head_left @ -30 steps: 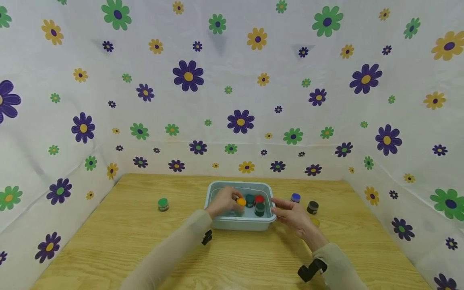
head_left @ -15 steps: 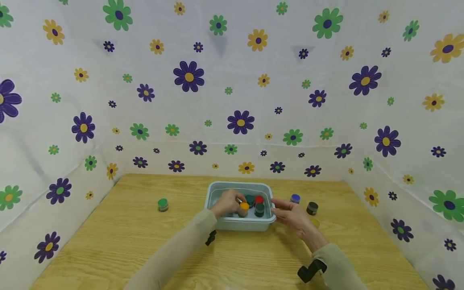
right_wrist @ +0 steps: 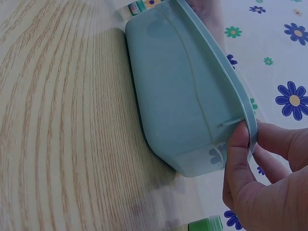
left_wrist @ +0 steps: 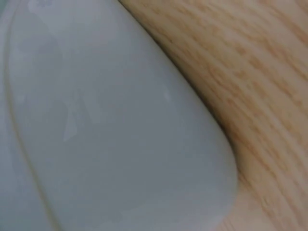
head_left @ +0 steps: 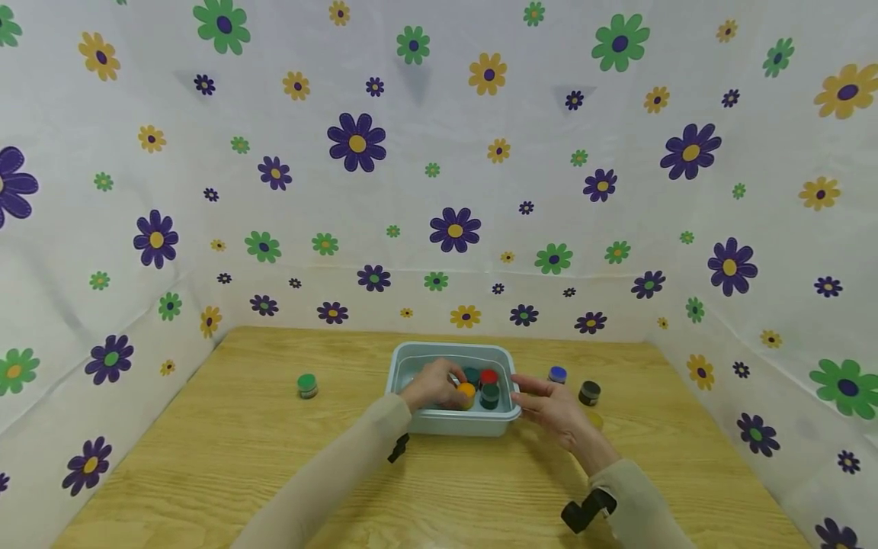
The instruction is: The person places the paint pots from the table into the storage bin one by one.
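A pale blue-grey plastic bin (head_left: 449, 424) stands on the wooden table, also filling much of the left wrist view. Inside it, my left hand (head_left: 435, 385) holds a small jar with an orange lid (head_left: 466, 391) between thumb and fingers, low near the floor of the bin. Beside that jar stand a red-lidded jar (head_left: 488, 377), a dark green jar (head_left: 490, 396) and a dark teal jar (head_left: 471, 376). My right hand (head_left: 552, 408) pinches the bin's right rim; the right wrist view shows thumb and fingers on both sides of the rim (right_wrist: 248, 113).
A green-lidded jar (head_left: 307, 386) stands on the table left of the bin. To the right are a blue-lidded jar (head_left: 558, 374), a black-lidded jar (head_left: 589, 393) and a yellow lid (head_left: 596, 420) partly behind my right wrist. Flower-printed sheets (head_left: 453, 191) enclose the table.
My left hand has carried the orange-lidded jar slightly right and down within the bin, close to the other jars. My right hand has stayed on the rim.
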Demonstrator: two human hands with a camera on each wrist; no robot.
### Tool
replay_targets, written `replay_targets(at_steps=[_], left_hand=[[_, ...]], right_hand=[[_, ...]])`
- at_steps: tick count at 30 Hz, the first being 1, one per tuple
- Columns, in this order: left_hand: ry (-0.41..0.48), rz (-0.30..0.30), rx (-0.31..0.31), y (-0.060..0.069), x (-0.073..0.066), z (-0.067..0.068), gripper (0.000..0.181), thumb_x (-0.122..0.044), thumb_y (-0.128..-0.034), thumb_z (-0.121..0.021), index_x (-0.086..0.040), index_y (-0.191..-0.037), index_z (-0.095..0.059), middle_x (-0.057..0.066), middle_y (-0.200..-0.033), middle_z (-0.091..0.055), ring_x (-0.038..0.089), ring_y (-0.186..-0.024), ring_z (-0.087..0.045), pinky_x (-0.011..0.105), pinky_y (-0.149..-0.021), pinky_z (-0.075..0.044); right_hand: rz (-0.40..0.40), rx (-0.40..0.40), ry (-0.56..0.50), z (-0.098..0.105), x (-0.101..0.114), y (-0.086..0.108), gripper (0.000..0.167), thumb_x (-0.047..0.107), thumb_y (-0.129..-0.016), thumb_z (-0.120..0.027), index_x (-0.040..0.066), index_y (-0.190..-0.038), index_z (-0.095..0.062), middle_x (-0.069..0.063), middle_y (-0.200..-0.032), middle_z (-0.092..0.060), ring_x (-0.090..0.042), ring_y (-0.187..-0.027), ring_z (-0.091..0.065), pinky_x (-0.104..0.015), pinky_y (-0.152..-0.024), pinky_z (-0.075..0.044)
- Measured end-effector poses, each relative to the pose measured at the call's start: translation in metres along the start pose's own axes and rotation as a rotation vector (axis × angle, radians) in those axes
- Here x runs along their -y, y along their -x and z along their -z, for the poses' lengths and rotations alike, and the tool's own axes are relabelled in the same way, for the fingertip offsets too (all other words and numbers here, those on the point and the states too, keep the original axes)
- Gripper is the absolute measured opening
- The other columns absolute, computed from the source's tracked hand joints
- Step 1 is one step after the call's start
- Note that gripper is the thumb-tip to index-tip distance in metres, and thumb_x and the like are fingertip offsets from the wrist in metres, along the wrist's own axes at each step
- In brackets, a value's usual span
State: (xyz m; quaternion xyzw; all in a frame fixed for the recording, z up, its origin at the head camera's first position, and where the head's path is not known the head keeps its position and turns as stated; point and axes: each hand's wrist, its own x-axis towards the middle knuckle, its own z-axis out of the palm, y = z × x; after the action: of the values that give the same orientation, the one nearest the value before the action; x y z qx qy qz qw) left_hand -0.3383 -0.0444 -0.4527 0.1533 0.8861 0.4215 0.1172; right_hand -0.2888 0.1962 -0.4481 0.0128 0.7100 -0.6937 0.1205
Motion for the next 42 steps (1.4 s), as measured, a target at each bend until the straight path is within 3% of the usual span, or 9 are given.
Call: replay_targets(at_steps=[6,17,24,34,38,42], left_hand=[[0.017,0.007,0.014,-0.001,-0.001,0.000,0.030,-0.011,-0.0802,-0.081,-0.001,-0.106,-0.068,0.014,-0.103,-0.069,0.017,-0.073,-0.067,0.029,-0.066,-0.060],[0.032,-0.025,0.031,-0.006,0.002,-0.002,0.025,-0.006,-0.0835,-0.076,-0.004,-0.107,-0.068,0.011,-0.096,-0.071,0.016,-0.076,-0.067,0.028,-0.070,-0.059],[0.142,-0.042,0.024,-0.004,0.004,0.000,0.026,0.002,-0.0830,-0.072,0.001,-0.108,-0.066,0.015,-0.097,-0.069,0.023,-0.076,-0.070,0.032,-0.069,-0.062],[0.248,-0.107,0.036,0.001,0.008,0.022,0.025,-0.001,-0.0923,-0.063,0.007,-0.116,-0.064,0.022,-0.104,-0.068,0.032,-0.087,-0.070,0.038,-0.077,-0.062],[0.216,-0.113,0.013,0.001,0.011,0.032,0.024,-0.015,-0.0959,-0.063,0.001,-0.114,-0.067,0.020,-0.100,-0.069,0.038,-0.085,-0.068,0.035,-0.067,-0.060],[0.170,-0.117,-0.026,0.001,0.013,0.044,0.028,-0.025,-0.0979,-0.061,-0.002,-0.111,-0.068,0.011,-0.086,-0.069,0.028,-0.070,-0.064,0.025,-0.055,-0.050]], right_hand=[[0.002,-0.001,0.000,0.000,0.000,0.000,0.052,0.008,-0.093,-0.067,-0.001,-0.141,-0.050,-0.024,-0.141,-0.048,-0.014,-0.096,-0.062,-0.025,-0.082,-0.058],[-0.002,-0.008,-0.001,-0.001,0.000,0.001,0.052,0.008,-0.092,-0.068,-0.002,-0.140,-0.050,-0.025,-0.141,-0.049,-0.016,-0.095,-0.062,-0.025,-0.081,-0.059],[-0.014,-0.020,-0.003,-0.003,0.001,0.002,0.051,0.008,-0.092,-0.067,-0.001,-0.140,-0.051,-0.024,-0.141,-0.049,-0.019,-0.098,-0.062,-0.026,-0.082,-0.059],[-0.002,-0.017,0.001,-0.002,0.002,0.003,0.052,0.008,-0.092,-0.067,-0.001,-0.140,-0.051,-0.024,-0.140,-0.050,-0.021,-0.101,-0.062,-0.026,-0.082,-0.059],[-0.003,-0.010,0.002,-0.002,0.002,0.003,0.052,0.008,-0.092,-0.067,-0.001,-0.141,-0.050,-0.025,-0.141,-0.048,-0.023,-0.104,-0.062,-0.026,-0.084,-0.059],[-0.007,-0.011,0.008,-0.003,0.002,0.003,0.051,0.009,-0.093,-0.067,0.001,-0.141,-0.050,-0.024,-0.142,-0.048,-0.023,-0.104,-0.061,-0.027,-0.085,-0.059]])
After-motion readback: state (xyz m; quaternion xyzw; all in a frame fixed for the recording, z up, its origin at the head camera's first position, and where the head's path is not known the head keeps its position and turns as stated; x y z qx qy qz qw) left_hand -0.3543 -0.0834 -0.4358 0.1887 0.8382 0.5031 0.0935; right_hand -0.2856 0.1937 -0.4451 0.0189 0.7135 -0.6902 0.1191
